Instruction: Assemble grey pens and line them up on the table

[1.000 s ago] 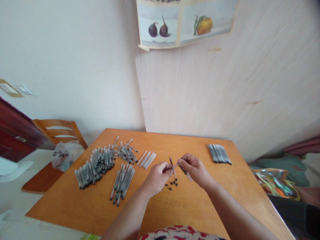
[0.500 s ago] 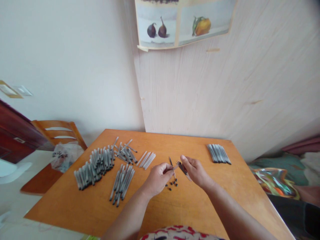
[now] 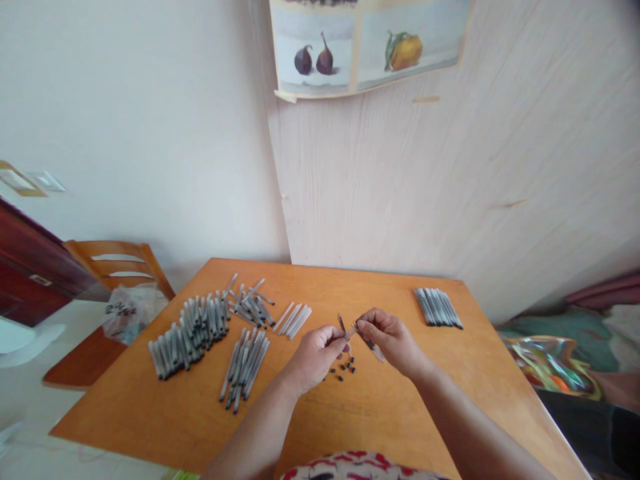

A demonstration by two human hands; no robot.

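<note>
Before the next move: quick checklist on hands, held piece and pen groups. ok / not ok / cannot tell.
1. Left hand pinching the slim pale piece: ok.
2. Right hand at the piece's other end: ok.
3. Right fingertips firmly gripping it: cannot tell, too small.
4. Small black pieces away from the table edges: ok, scattered below the hands.
5. Near-left pen bundle apart from left forearm: ok.
6. Far-right pen row apart from right hand: ok, side by side.

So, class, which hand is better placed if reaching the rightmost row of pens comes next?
Probably the right hand: it is nearer the row of pens, while the left hand sits farther off, pinching a slim piece.
</note>
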